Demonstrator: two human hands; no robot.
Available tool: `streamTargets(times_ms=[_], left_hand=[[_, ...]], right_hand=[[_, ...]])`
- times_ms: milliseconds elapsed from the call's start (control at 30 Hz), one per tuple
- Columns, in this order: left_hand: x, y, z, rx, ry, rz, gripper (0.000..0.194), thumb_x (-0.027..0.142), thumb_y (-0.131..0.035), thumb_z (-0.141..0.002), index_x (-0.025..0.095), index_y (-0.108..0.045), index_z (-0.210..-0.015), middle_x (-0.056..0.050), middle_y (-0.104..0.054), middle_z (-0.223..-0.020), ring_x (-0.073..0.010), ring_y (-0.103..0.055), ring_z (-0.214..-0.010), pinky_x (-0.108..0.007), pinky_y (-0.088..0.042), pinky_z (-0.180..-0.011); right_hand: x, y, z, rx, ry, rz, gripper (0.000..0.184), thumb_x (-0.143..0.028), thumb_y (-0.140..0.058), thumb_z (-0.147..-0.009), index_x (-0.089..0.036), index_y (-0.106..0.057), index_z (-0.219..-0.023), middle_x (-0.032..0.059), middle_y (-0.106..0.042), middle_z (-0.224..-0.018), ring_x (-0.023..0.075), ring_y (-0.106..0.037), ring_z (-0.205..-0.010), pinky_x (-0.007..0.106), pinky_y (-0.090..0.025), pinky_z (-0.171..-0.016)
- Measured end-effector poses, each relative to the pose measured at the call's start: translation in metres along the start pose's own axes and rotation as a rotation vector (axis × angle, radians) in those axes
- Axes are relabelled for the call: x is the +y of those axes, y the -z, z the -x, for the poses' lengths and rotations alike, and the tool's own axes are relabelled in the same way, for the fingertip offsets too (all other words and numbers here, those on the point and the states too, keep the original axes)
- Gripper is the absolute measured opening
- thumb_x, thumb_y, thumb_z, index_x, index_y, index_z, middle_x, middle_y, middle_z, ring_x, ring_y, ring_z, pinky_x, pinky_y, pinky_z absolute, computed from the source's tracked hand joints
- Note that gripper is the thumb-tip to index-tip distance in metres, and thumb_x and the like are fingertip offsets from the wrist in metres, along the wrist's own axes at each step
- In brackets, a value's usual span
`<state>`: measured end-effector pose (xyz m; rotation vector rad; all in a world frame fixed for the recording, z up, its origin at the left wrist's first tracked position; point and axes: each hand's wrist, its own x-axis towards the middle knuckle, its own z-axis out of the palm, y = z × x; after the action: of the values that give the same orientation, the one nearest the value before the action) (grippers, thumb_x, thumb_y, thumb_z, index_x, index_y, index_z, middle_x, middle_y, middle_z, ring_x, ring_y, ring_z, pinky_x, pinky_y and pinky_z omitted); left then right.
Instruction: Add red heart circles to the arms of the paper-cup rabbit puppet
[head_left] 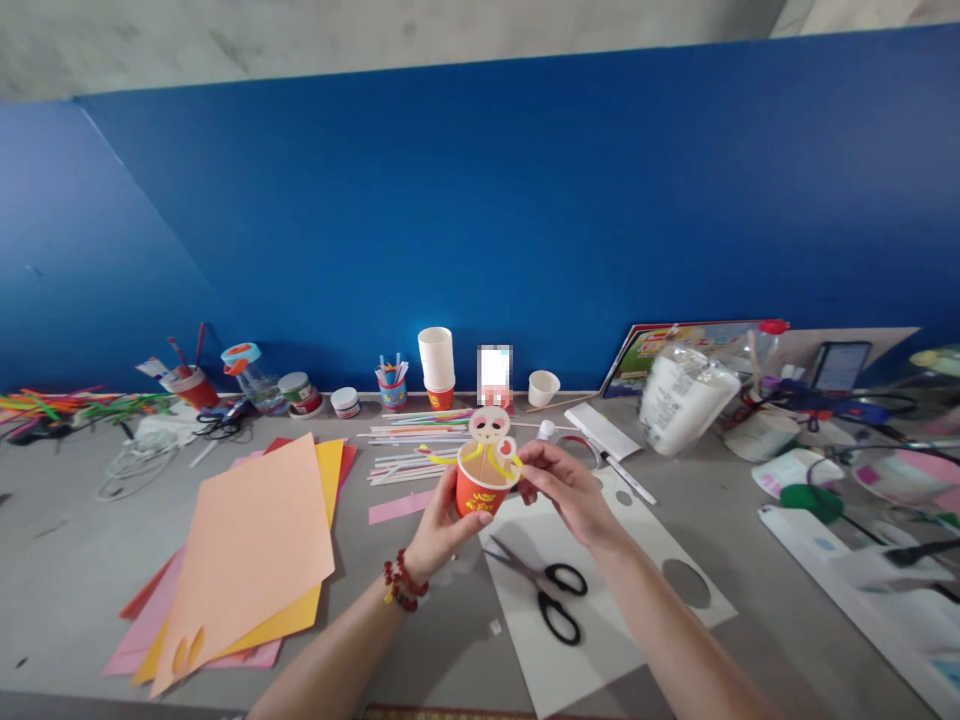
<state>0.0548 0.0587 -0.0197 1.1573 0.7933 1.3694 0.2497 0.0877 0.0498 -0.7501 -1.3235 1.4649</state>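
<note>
My left hand (442,525) is closed around a small red paper cup (480,490), held above the grey table. A round paper face on a stick (489,428) with yellow paper strips sticks up out of the cup. My right hand (559,480) pinches at the cup's right rim, touching a pink-and-white paper piece (508,452) there. A red bead bracelet (401,585) sits on my left wrist. Black-handled scissors (551,590) lie on a white sheet (592,610) just under my hands.
Stacked coloured paper sheets (255,540) lie at left. Straws (412,440), stacked cups (436,365), small jars (300,392) and a white cup (542,386) line the blue wall. Pipe cleaners (67,408) lie far left. Bags, plates and tools (787,420) crowd the right.
</note>
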Motion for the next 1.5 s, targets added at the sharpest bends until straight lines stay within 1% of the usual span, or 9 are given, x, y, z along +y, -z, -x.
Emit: streamTargets(times_ms=[167, 367, 600, 700, 833, 1033, 1133, 1400, 1500], left_hand=[[-0.004, -0.003, -0.001, 0.064, 0.011, 0.098, 0.071, 0.036, -0.083, -0.072, 0.022, -0.055, -0.135, -0.012, -0.063, -0.134, -0.032, -0.057, -0.124, -0.042, -0.047, -0.102], [-0.005, -0.004, -0.002, 0.173, 0.015, 0.171, 0.063, 0.036, -0.08, -0.076, 0.023, -0.056, -0.132, -0.009, -0.066, -0.126, -0.0264, -0.062, -0.115, -0.037, -0.049, -0.098], [0.0, -0.008, -0.003, 0.233, 0.026, 0.162, 0.064, 0.037, -0.078, -0.078, 0.025, -0.053, -0.135, -0.006, -0.069, -0.114, -0.0193, -0.065, -0.098, -0.03, -0.052, -0.089], [0.001, -0.009, -0.001, 0.183, 0.066, 0.15, 0.067, 0.038, -0.075, -0.08, 0.024, -0.047, -0.139, -0.005, -0.071, -0.098, -0.0168, -0.066, -0.079, -0.027, -0.055, -0.071], [0.0, -0.008, 0.0, 0.166, 0.091, 0.151, 0.068, 0.039, -0.073, -0.082, 0.025, -0.043, -0.141, -0.003, -0.07, -0.089, -0.014, -0.063, -0.063, -0.024, -0.051, -0.054], [0.0, -0.006, -0.004, 0.189, 0.035, 0.183, 0.064, 0.037, -0.076, -0.079, 0.026, -0.048, -0.136, -0.005, -0.07, -0.108, -0.0211, -0.069, -0.094, -0.033, -0.055, -0.084], [0.001, -0.005, -0.004, 0.186, 0.006, 0.185, 0.062, 0.035, -0.077, -0.079, 0.026, -0.05, -0.134, -0.005, -0.069, -0.109, -0.0207, -0.068, -0.096, -0.032, -0.054, -0.086], [-0.006, -0.01, 0.003, 0.121, 0.099, 0.11, 0.061, 0.04, -0.074, -0.081, 0.022, -0.048, -0.133, -0.004, -0.068, -0.092, -0.0141, -0.062, -0.067, -0.018, -0.042, -0.044], [-0.003, -0.009, 0.001, 0.17, 0.074, 0.105, 0.06, 0.038, -0.075, -0.08, 0.023, -0.049, -0.132, -0.004, -0.068, -0.095, -0.0144, -0.063, -0.072, -0.019, -0.047, -0.05]], right_hand=[[0.023, -0.014, 0.008, 0.103, 0.053, -0.134, 0.037, -0.042, -0.072, -0.084, -0.026, -0.06, -0.115, 0.0, -0.065, -0.082, 0.0123, -0.054, -0.058, 0.026, -0.048, -0.054], [0.06, -0.034, 0.02, 0.126, 0.043, 0.095, 0.04, -0.037, -0.077, -0.08, -0.025, -0.058, -0.113, 0.0044, -0.064, -0.107, 0.0157, -0.061, -0.077, 0.026, -0.052, -0.063], [0.082, -0.041, 0.024, 0.016, -0.07, 0.235, 0.026, -0.042, -0.073, -0.081, -0.022, -0.065, -0.094, -0.0007, -0.065, -0.073, 0.0156, -0.058, -0.063, 0.024, -0.043, -0.055], [0.09, -0.042, 0.025, -0.004, -0.105, 0.224, 0.027, -0.048, -0.072, -0.081, -0.021, -0.066, -0.083, -0.0007, -0.066, -0.069, 0.0146, -0.055, -0.057, 0.024, -0.04, -0.051], [0.097, -0.043, 0.026, -0.002, -0.143, 0.2, 0.031, -0.049, -0.073, -0.079, -0.021, -0.061, -0.072, -0.0007, -0.066, -0.064, 0.0137, -0.051, -0.053, 0.023, -0.039, -0.05], [0.101, -0.042, 0.029, -0.003, -0.172, 0.232, 0.027, -0.045, -0.073, -0.079, -0.021, -0.064, -0.071, 0.0003, -0.068, -0.064, 0.0135, -0.05, -0.053, 0.023, -0.039, -0.049], [0.099, -0.042, 0.029, 0.018, -0.167, 0.257, 0.027, -0.044, -0.074, -0.078, -0.02, -0.065, -0.068, -0.0001, -0.067, -0.062, 0.012, -0.047, -0.049, 0.022, -0.035, -0.045], [0.096, -0.04, 0.028, 0.051, -0.146, 0.221, 0.027, -0.047, -0.071, -0.079, -0.02, -0.069, -0.084, 0.001, -0.069, -0.065, 0.0131, -0.051, -0.049, 0.023, -0.038, -0.044], [0.097, -0.041, 0.029, 0.019, -0.173, 0.239, 0.027, -0.046, -0.072, -0.079, -0.02, -0.065, -0.074, 0.0011, -0.07, -0.065, 0.0134, -0.053, -0.051, 0.021, -0.038, -0.044]])
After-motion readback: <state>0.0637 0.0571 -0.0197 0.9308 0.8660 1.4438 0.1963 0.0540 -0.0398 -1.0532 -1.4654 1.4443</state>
